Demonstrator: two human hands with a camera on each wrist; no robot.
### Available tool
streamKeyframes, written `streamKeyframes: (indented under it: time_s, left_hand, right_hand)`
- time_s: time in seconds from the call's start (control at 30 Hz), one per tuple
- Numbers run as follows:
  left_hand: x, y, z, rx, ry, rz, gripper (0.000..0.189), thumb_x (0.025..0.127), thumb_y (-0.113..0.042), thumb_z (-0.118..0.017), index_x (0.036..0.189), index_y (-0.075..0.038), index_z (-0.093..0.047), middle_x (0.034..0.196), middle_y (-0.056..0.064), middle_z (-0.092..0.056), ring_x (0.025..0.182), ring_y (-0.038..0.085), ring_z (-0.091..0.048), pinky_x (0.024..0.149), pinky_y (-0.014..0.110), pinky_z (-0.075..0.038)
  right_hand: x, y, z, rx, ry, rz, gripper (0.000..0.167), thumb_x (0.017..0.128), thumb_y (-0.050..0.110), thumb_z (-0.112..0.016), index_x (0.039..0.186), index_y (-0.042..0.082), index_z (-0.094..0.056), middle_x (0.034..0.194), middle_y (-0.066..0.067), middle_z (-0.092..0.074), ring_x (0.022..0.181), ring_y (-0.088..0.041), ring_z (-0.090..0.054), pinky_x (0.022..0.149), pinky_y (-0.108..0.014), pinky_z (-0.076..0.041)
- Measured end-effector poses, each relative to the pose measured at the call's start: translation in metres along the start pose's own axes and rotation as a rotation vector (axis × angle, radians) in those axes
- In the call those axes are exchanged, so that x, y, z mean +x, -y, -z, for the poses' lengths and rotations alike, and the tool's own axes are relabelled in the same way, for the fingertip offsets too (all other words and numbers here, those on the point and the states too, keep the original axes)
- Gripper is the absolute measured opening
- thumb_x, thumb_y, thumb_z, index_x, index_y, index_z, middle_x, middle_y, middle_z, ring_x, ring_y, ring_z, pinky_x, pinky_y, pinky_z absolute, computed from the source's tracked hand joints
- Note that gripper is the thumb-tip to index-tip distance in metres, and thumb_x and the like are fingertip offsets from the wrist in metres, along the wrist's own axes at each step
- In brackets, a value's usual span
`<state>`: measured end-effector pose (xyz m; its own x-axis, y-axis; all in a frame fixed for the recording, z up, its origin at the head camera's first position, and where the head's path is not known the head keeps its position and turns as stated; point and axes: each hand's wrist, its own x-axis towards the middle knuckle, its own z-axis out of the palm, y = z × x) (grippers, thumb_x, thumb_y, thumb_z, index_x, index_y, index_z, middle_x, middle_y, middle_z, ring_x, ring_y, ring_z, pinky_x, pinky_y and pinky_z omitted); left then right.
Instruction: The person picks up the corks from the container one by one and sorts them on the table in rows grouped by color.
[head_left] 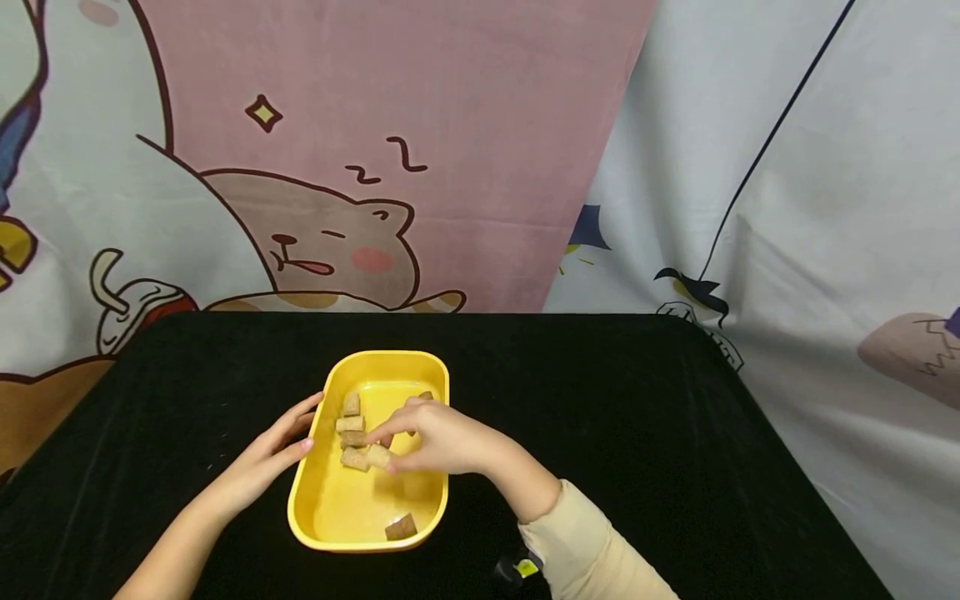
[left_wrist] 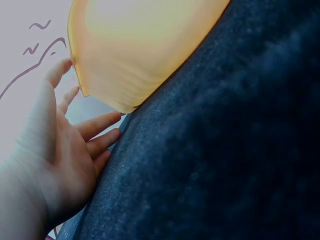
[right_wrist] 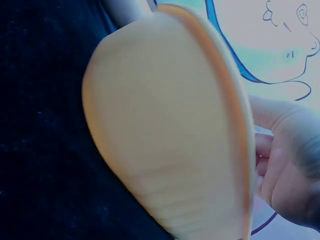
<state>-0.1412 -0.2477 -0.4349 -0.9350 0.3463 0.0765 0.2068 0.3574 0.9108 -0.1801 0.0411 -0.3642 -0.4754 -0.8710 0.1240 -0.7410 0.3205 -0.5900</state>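
Note:
A yellow tray point(head_left: 315, 521) with rounded corners stands on the black cloth. Inside, toward its left side, several small tan and brown blocks point(head_left: 351, 406) lie in a rough column. My right hand point(head_left: 442, 437) reaches over the right rim and pinches a pale tan block point(head_left: 378, 456) between thumb and fingers, right beside that column. A darker brown block point(head_left: 401, 527) lies near the front right corner; another point(head_left: 425, 396) shows partly behind the right hand. My left hand point(head_left: 266, 458) touches the left rim with extended fingers. In the right wrist view the tray wall hides the right fingertips.
The black cloth point(head_left: 637, 458) covers the table. A cartoon-printed curtain point(head_left: 487, 167) hangs behind its far edge. A small black object with a yellow-green patch point(head_left: 527, 567) sits by the right sleeve point(head_left: 592, 542).

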Motion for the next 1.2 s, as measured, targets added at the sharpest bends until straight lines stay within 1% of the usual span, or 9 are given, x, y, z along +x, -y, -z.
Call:
streamKeyframes:
  time_s: [0.1, 0.2, 0.37, 0.5, 0.7, 0.8, 0.93, 1.1, 1.2]
  left_hand:
    - [0.0, 0.0, 0.0, -0.002, 0.001, -0.005, 0.055, 0.102, -0.017, -0.043, 0.152, -0.01, -0.02, 0.143, 0.034, -0.033, 0.125, 0.053, -0.036, 0.09, 0.062, -0.041]
    - [0.0, 0.001, 0.0, -0.005, 0.0, -0.004, 0.055, 0.102, -0.017, -0.043, 0.152, -0.01, -0.021, 0.142, 0.034, -0.034, 0.124, 0.053, -0.038, 0.089, 0.062, -0.042]
    - [0.0, 0.001, -0.001, -0.013, 0.006, -0.002, 0.055, 0.102, -0.017, -0.043, 0.152, -0.011, -0.021, 0.142, 0.034, -0.034, 0.124, 0.052, -0.039, 0.09, 0.061, -0.043]
    - [0.0, 0.001, -0.001, -0.02, 0.013, -0.007, 0.055, 0.102, -0.016, -0.042, 0.152, -0.01, -0.021, 0.143, 0.034, -0.033, 0.125, 0.053, -0.036, 0.09, 0.062, -0.042]
    - [-0.001, 0.001, 0.0, -0.006, 0.008, 0.004, 0.055, 0.102, -0.018, -0.042, 0.152, -0.012, -0.021, 0.143, 0.033, -0.033, 0.127, 0.053, -0.034, 0.09, 0.064, -0.041]
    - [-0.001, 0.001, 0.0, -0.01, 0.009, 0.005, 0.055, 0.102, -0.018, -0.042, 0.152, -0.013, -0.021, 0.143, 0.033, -0.033, 0.126, 0.053, -0.035, 0.09, 0.063, -0.041]
    - [-0.001, 0.001, 0.0, -0.014, 0.011, 0.002, 0.054, 0.102, -0.017, -0.042, 0.152, -0.012, -0.021, 0.143, 0.033, -0.033, 0.126, 0.052, -0.035, 0.09, 0.062, -0.042]
    - [-0.001, 0.002, 0.0, -0.016, 0.007, 0.01, 0.055, 0.102, -0.018, -0.043, 0.152, -0.012, -0.021, 0.143, 0.033, -0.032, 0.126, 0.053, -0.035, 0.09, 0.062, -0.042]
    - [-0.001, 0.002, 0.001, -0.014, 0.007, 0.01, 0.055, 0.102, -0.018, -0.043, 0.152, -0.012, -0.02, 0.144, 0.033, -0.032, 0.126, 0.053, -0.035, 0.09, 0.062, -0.041]
  right_hand:
    - [-0.003, 0.0, 0.005, 0.039, -0.035, -0.006, 0.035, 0.084, 0.019, -0.075, 0.118, 0.013, -0.069, 0.097, 0.015, -0.063, 0.094, -0.014, -0.052, 0.078, -0.02, -0.042]
    - [-0.006, 0.0, 0.011, 0.081, -0.076, -0.012, 0.035, 0.084, 0.017, -0.075, 0.118, 0.012, -0.069, 0.098, 0.014, -0.063, 0.091, -0.011, -0.05, 0.074, -0.026, -0.046]
    - [-0.014, -0.003, 0.021, 0.121, -0.173, -0.019, 0.033, 0.084, 0.016, -0.075, 0.116, 0.013, -0.069, 0.101, 0.011, -0.067, 0.088, -0.008, -0.049, 0.074, -0.033, -0.047]
    - [-0.021, -0.007, 0.028, 0.149, -0.257, -0.053, 0.034, 0.083, 0.017, -0.075, 0.117, 0.014, -0.069, 0.103, 0.009, -0.067, 0.088, -0.013, -0.05, 0.073, -0.036, -0.047]
    - [-0.032, -0.014, 0.039, 0.137, -0.342, -0.078, 0.035, 0.082, 0.017, -0.077, 0.116, 0.01, -0.07, 0.094, 0.004, -0.063, 0.081, -0.029, -0.049, 0.065, -0.029, -0.043]
    - [-0.037, -0.018, 0.042, 0.111, -0.378, -0.096, 0.035, 0.081, 0.019, -0.078, 0.115, 0.011, -0.07, 0.093, 0.006, -0.063, 0.078, -0.026, -0.048, 0.064, -0.026, -0.04]
    - [-0.045, -0.024, 0.044, 0.095, -0.427, -0.13, 0.036, 0.08, 0.021, -0.079, 0.114, 0.014, -0.07, 0.094, 0.01, -0.064, 0.077, -0.024, -0.047, 0.065, -0.028, -0.039]
    - [-0.054, -0.036, 0.044, 0.113, -0.491, -0.2, 0.036, 0.08, 0.02, -0.079, 0.114, 0.013, -0.07, 0.094, 0.01, -0.066, 0.079, -0.029, -0.049, 0.069, -0.032, -0.04]
    - [-0.058, -0.044, 0.043, 0.127, -0.511, -0.254, 0.036, 0.08, 0.021, -0.078, 0.115, 0.013, -0.07, 0.094, 0.01, -0.066, 0.082, -0.033, -0.05, 0.07, -0.032, -0.04]
